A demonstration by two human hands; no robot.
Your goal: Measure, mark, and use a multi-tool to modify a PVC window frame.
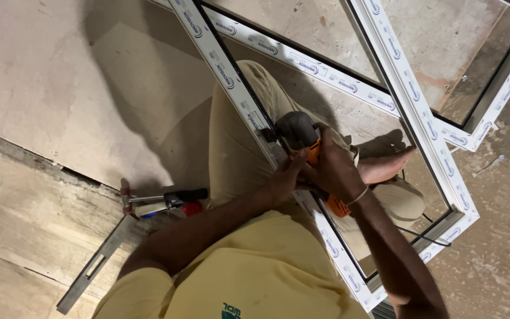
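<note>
Grey metal level point(92, 266) and a caulking gun point(163, 202) lie on the floor left of the hands. Left hand point(284, 177) and right hand point(333, 171) together, clamped on the orange power tool point(308, 150) — nose against the white window frame point(231, 82). Drilling or fastening step, I judge — next needs steady, square pressure.

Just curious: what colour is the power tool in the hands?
Orange with a dark grey head, seen in the head view.

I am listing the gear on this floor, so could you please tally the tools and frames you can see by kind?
Orange and grey power tool, held by left hand and right hand: 1
White window frames: 2, as far as the view shows
Metal level: 1
Black-handled hand tools: about 2, bunched together
Total: about 6
</note>
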